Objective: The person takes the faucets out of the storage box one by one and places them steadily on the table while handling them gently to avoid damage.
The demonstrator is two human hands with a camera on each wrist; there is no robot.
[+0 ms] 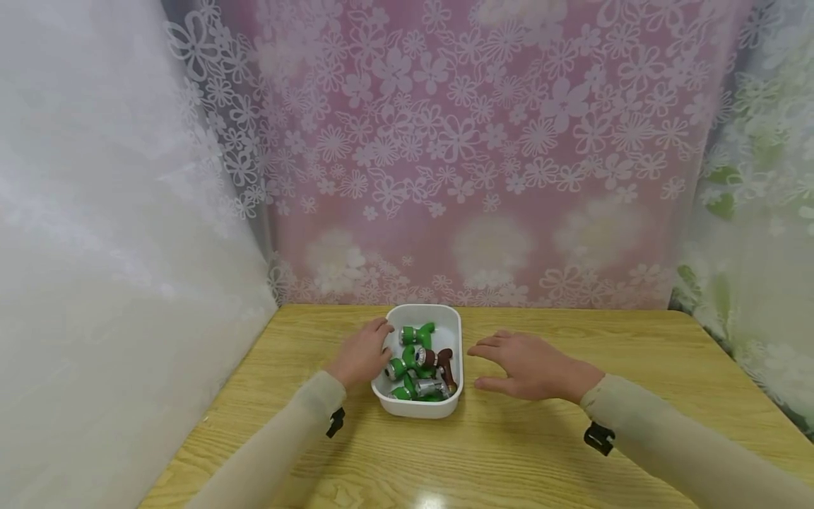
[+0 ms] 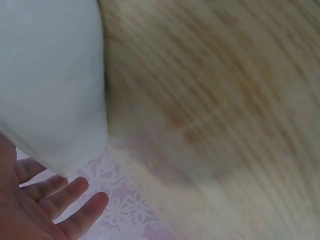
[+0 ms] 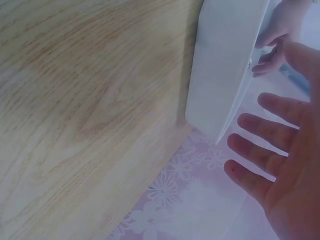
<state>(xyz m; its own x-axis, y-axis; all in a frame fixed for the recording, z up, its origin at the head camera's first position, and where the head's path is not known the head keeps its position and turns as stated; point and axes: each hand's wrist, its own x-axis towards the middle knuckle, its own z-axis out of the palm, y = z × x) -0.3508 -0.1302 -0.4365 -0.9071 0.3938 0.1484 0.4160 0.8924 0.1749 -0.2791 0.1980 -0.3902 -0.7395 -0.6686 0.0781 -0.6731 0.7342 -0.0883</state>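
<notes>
A white rectangular plastic bin (image 1: 416,408) stands on the wooden table. In it lie several small branched pieces: green ones (image 1: 416,334) with silvery ringed ends, a dark brown one (image 1: 448,362) of similar shape, and a silvery part (image 1: 429,387) near the front wall. My left hand (image 1: 364,353) is at the bin's left side, fingers and thumb extended over the rim. Off the bin's right wall, a small gap away, my right hand (image 1: 531,365) holds nothing, its fingers spread and pointing at the bin. Both wrist views show loosely straightened fingers beside the white wall.
The wooden table (image 1: 540,452) reaches back to a pink flowered curtain (image 1: 445,141). A pale sheet (image 1: 114,247) hangs on the left, and a green-leafed curtain (image 1: 757,233) on the right. Each wrist wears a black strap mount (image 1: 599,437).
</notes>
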